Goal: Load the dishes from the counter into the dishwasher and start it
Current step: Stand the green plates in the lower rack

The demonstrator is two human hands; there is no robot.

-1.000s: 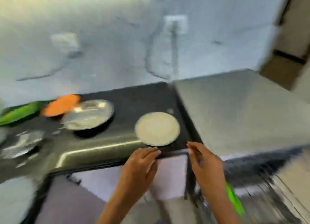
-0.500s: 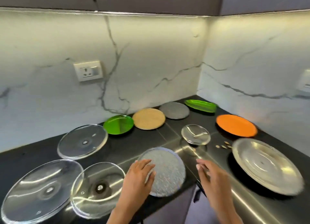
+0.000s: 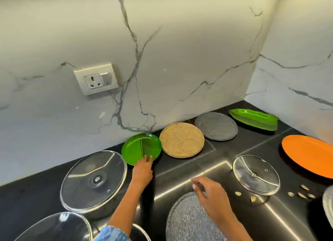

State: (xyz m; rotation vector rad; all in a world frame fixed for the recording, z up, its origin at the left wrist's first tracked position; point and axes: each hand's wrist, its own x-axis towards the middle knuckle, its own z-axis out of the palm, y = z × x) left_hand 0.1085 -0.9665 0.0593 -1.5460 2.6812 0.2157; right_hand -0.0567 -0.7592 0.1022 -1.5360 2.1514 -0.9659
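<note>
Fingertips of the left hand (image 3: 143,170) reach straight onto the near rim of the round green plate (image 3: 141,148), not yet curled round it, the plate lying just beyond them against the wall, while the farther right hand (image 3: 210,193) hovers loosely curled, holding nothing, above the speckled grey plate (image 3: 187,221).

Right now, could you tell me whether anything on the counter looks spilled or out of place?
Yes: small pale scraps lie loose on the steel surface right of the small glass lid. I cannot tell what they are.
</note>
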